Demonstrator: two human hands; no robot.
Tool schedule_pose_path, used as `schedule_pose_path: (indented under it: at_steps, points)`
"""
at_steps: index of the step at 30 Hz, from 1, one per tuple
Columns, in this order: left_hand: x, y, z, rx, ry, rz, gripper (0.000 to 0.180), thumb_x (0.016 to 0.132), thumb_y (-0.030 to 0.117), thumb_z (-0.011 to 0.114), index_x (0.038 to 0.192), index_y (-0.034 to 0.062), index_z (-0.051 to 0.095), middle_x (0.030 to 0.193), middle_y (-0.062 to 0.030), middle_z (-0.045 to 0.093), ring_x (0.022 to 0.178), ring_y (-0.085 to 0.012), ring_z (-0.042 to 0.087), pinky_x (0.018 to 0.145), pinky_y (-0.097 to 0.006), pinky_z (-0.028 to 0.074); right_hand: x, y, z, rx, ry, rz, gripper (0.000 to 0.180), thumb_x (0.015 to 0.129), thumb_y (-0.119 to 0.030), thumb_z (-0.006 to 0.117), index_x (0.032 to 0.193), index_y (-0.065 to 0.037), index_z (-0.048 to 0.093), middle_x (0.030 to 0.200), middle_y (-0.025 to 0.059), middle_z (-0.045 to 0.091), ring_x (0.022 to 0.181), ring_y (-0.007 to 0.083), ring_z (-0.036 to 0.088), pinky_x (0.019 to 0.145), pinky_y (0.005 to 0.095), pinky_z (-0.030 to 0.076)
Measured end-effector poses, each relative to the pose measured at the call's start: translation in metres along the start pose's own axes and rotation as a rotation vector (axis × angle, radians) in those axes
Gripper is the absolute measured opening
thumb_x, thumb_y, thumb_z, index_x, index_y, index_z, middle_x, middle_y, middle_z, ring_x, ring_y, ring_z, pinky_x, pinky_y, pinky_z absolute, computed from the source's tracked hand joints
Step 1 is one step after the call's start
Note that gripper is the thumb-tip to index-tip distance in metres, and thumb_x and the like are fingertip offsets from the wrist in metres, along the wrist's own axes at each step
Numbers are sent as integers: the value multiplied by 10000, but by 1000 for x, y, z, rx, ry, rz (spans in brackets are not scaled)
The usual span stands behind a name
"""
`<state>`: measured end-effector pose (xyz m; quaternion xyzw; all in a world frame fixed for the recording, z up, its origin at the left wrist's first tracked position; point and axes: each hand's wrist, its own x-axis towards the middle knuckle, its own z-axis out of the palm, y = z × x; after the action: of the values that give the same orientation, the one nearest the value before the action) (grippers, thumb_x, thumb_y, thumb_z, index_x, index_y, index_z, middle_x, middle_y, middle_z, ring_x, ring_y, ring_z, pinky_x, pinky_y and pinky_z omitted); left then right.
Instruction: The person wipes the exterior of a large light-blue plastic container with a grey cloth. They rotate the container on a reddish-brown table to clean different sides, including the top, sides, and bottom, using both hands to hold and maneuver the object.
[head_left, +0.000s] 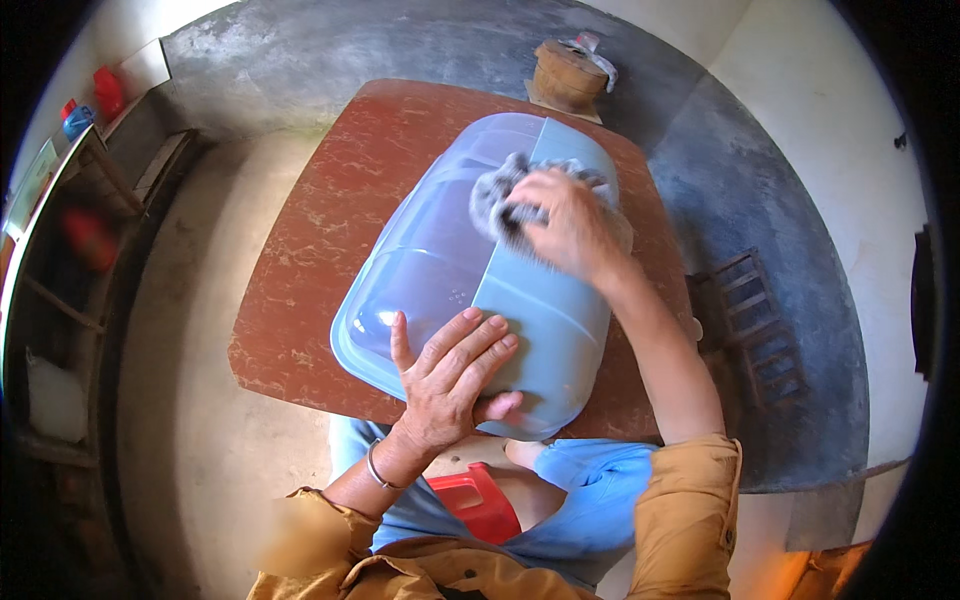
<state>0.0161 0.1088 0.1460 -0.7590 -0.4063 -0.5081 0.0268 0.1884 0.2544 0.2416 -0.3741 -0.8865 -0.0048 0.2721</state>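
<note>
A large plastic box (425, 235) with a domed lid, half clear and half pale blue, lies on a brown marbled table (300, 260). My left hand (450, 378) rests on its near end, fingers spread flat over the seam between the two halves. Farther up, my right hand (568, 222) is closed on a crumpled grey cloth (490, 205) and presses it to the lid. The right hand is slightly blurred, and part of the cloth is hidden under it.
Beyond the table's far edge stands a round wooden tub (570, 78) with a crumpled plastic bag on it. A ladder-like wooden frame (755, 320) is at the right. Shelving (75, 300) runs along the left. Something red (475, 505) sits between my knees.
</note>
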Motion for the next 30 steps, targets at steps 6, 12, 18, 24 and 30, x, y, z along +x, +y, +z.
schedule_pose_path:
  at_steps: [6,12,18,24,30]
  points:
    - [2,0,-2,3,-19,1,452,870,491,584,1181,167,639,1203,2,626,1170,-192,557,1142,-551,24,-26,-56,-9,267,14,-79,200,663,44,621,840,-30,676,911,108,659,911,279,608,830,366,485]
    - [3,3,-1,-29,-12,5,443,876,480,583,1186,169,640,1211,2,623,1177,-190,553,1145,-545,25,16,38,7,-70,137,114,178,734,-44,616,894,-23,692,984,151,660,922,342,584,865,431,457]
    - [4,0,-1,-12,-12,7,441,869,497,582,1164,175,645,1201,5,626,1171,-186,554,1144,-546,17,14,23,14,-104,114,67,137,718,-40,634,845,-5,668,941,167,646,912,355,575,862,446,454]
    - [2,0,-2,-12,-16,3,442,858,486,598,1170,176,644,1210,6,624,1176,-186,553,1142,-550,20,-19,-54,0,118,66,-53,134,687,-24,655,818,3,661,881,160,642,903,327,592,843,421,473]
    - [4,4,-3,-38,-31,-1,436,863,470,603,1179,172,646,1219,4,621,1186,-185,549,1143,-544,26,9,23,3,-40,132,84,166,740,-21,617,889,-13,688,956,159,655,935,340,586,875,417,464]
